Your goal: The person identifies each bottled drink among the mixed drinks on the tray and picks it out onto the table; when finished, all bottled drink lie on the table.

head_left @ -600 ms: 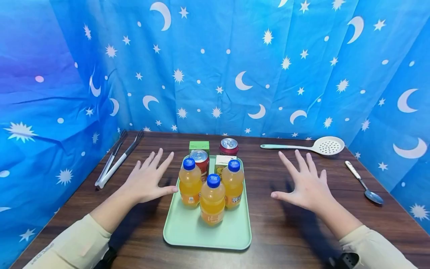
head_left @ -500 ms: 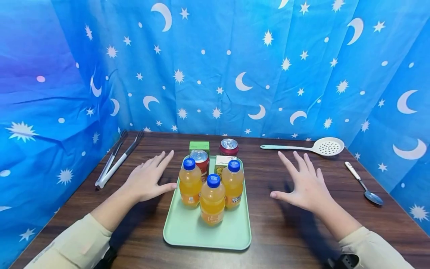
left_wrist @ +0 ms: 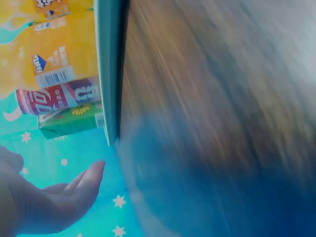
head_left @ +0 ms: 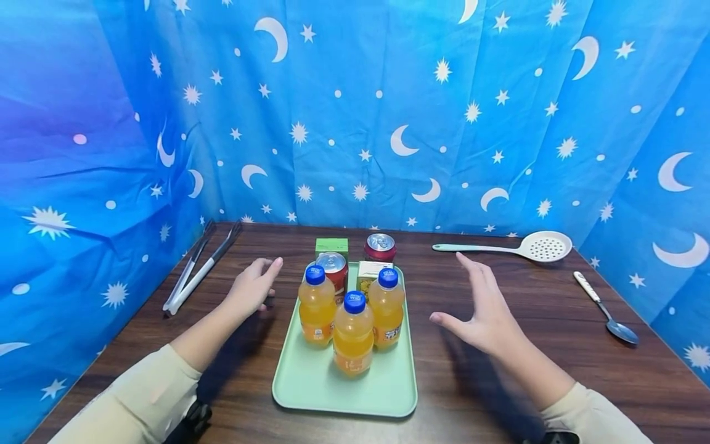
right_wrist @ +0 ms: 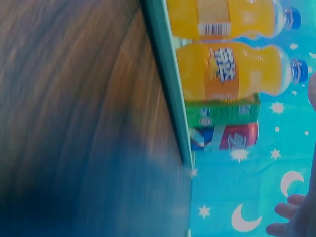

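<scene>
A pale green tray point(head_left: 344, 394) lies on the table between my hands. Three orange soda bottles point(head_left: 354, 336) with blue caps stand on it in a triangle. Behind them are a red can point(head_left: 334, 274) and a carton point(head_left: 373, 271) with a white top; farther back come a green carton point(head_left: 331, 245) and a second can point(head_left: 380, 246). To the left of the tray, my left hand point(head_left: 252, 287) hovers with relaxed fingers, partly hidden behind its back. My right hand point(head_left: 488, 314) hovers right of the tray, thumb spread from its fingers. Both hold nothing and stand apart from the tray.
Tongs point(head_left: 191, 280) lie at the back left. A white slotted skimmer point(head_left: 546, 246) with a mint handle lies at the back right, with a metal spoon point(head_left: 616, 327) nearer the right edge. A blue curtain point(head_left: 355, 123) surrounds the table's far side.
Both hands have turned, their spread fingers coming closer together. The right hand has shifted left toward the tray. The view has tilted slightly; bottles, cans and cartons keep their places.
</scene>
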Motion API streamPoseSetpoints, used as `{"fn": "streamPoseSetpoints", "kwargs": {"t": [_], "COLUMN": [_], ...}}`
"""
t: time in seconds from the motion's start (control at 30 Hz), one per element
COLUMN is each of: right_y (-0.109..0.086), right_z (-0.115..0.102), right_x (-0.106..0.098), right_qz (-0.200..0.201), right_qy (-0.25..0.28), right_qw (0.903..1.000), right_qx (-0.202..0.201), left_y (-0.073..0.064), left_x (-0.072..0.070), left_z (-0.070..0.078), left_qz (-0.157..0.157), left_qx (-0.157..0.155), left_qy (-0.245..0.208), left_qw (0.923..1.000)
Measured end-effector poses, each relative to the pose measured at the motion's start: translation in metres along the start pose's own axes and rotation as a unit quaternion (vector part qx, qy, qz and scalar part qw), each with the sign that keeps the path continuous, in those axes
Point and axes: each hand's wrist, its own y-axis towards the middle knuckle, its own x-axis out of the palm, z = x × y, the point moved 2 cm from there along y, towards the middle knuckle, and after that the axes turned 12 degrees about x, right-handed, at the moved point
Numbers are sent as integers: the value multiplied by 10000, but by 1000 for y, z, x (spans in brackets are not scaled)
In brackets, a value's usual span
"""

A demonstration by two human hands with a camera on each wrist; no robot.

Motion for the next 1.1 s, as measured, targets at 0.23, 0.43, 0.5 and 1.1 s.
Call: {"fn": "streamPoseSetpoints", "kwargs": {"t": [0.23,0.43,0.5,1.1], "right_y": [-4,-5,-5,-8], "right_z": [-13,-19,-22,-40], "right_x": [8,17,21,47], "right_qz": [-273,-794,-878,-1249], "right_qy": [1047,2301,2537,2910], "right_qw": [9939,9698,9633,9485], "right_qx": [-202,-181,-68,29], "left_y": [4,6,5,-1], "left_x": [19,34,36,48], "left_z": [1,2,1,-7], "left_qz": [-472,-818,-889,-1009], "left_qx": [-1206,-1496,-1538,-1524], "left_qy": [-1647,-1709,-1652,-1189], "left_qw": [9778,9704,9701,9759]}}
